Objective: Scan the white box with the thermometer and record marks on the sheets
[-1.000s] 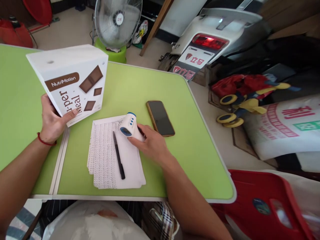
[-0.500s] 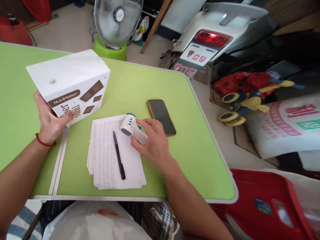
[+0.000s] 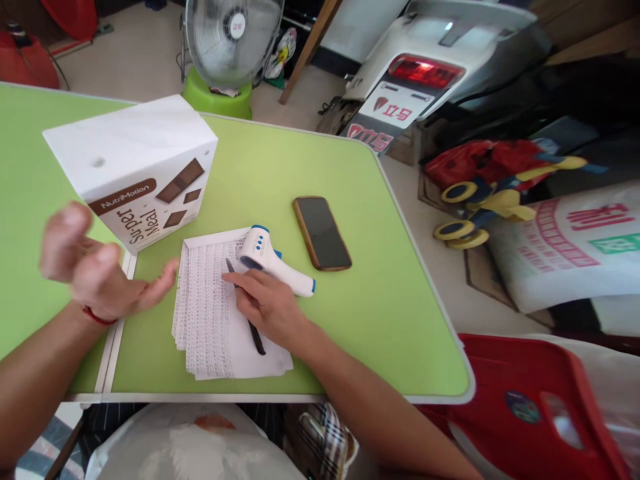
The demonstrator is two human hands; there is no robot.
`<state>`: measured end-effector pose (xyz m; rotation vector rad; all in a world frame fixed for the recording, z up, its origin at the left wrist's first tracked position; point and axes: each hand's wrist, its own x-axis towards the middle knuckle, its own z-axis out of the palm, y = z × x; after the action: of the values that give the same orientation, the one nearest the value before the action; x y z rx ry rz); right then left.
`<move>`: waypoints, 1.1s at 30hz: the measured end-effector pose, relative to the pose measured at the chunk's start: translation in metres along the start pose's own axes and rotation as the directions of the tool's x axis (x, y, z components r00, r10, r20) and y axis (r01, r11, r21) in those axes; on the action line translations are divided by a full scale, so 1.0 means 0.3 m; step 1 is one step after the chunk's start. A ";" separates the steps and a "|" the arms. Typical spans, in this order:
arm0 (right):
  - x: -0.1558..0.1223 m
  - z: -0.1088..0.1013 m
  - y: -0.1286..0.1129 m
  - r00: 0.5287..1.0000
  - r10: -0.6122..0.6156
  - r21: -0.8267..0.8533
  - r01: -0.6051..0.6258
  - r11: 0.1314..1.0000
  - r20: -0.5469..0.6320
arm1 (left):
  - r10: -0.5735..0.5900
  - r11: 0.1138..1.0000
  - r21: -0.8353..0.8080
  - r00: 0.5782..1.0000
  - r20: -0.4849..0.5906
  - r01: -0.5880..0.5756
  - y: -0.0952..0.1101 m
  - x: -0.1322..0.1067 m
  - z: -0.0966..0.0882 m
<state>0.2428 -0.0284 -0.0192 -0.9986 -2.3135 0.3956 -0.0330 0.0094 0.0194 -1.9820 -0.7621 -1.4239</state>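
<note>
My left hand (image 3: 103, 270), blurred by motion, is raised with its fingers apart and holds nothing. Behind it a white NutriMotion box (image 3: 130, 147) stands on the green table, apart from the palm. My right hand (image 3: 270, 307) is closed over the middle of a black pen (image 3: 257, 339), whose two ends show on either side of the fingers. Under the pen lies a stack of handwritten papers (image 3: 205, 307). A white and blue infrared thermometer (image 3: 290, 275) rests on its side just above the right hand, partly on the papers. To the right of it lies a dark phone (image 3: 324, 233) in a brown case.
The green table (image 3: 390, 320) has a metal seam at left and a rounded corner at right. Beyond it stand a fan (image 3: 210, 40) on a green stool (image 3: 215, 100) and a white scooter (image 3: 475, 47). A red chair (image 3: 540, 373) stands at lower right.
My left hand has let go of the box and pulled back toward me, opening. My right hand has released the thermometer, moved left and closed on the pen, which has turned slightly.
</note>
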 end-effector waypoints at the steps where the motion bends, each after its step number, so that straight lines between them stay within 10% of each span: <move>1: 0.004 -0.007 -0.001 1.000 0.005 0.092 -0.002 0.996 -0.025 | 0.009 0.998 -0.067 1.000 0.026 -0.007 0.037 0.015 -0.001; 4: 0.016 -0.021 -0.010 0.997 0.025 0.267 -0.006 0.964 -0.068 | 0.039 0.954 -0.292 0.942 0.333 0.064 0.116 0.037 0.007; 7: 0.018 -0.015 -0.021 0.992 0.077 0.291 -0.044 0.956 -0.103 | -0.020 0.901 -0.320 0.765 0.644 0.293 0.136 0.010 0.026; 11: 0.006 0.015 -0.027 0.971 0.166 0.378 -0.090 0.922 -0.174 | -0.042 0.832 -0.309 0.608 0.793 0.461 0.127 -0.052 0.047; 18: 0.022 0.047 -0.027 0.934 0.345 0.559 -0.238 0.794 -0.091 | 0.040 0.842 -0.333 0.565 0.824 0.426 0.124 -0.067 0.058; 33: 0.045 0.080 -0.017 0.965 0.223 0.329 -0.167 0.929 -0.138 | 0.058 0.846 -0.317 0.517 0.854 0.428 0.123 -0.063 0.058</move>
<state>0.2178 -0.0229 -0.0303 -1.0582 -1.9248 0.7068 -0.0004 -0.0048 -0.0078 -3.1733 -1.1185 -0.6711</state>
